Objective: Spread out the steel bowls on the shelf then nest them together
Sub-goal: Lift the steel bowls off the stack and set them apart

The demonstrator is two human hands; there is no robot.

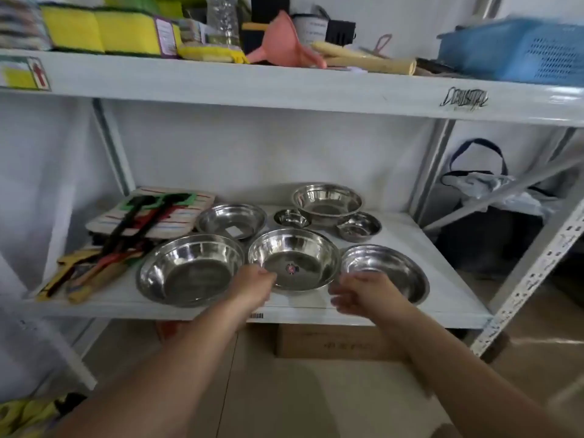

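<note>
Several steel bowls lie spread over the white shelf (442, 298). In the front row are a large bowl (189, 270) on the left, a stickered bowl (294, 257) in the middle and a shallow bowl (388, 267) on the right. Behind them stand a medium bowl (232, 219), a tiny bowl (291, 218), a deep bowl (327, 200) and a small bowl (358, 227). My left hand (252, 287) pinches the near left rim of the stickered bowl. My right hand (363, 294) hovers by that bowl's right rim, fingers curled and apart, holding nothing.
Folded cloths and long-handled brushes (126, 235) fill the shelf's left end. The upper shelf (284, 86) carries sponges, a pink funnel (284, 42) and a blue basket (518, 49). A cardboard box (331, 343) sits on the floor below. A slotted upright (531, 279) stands at the right.
</note>
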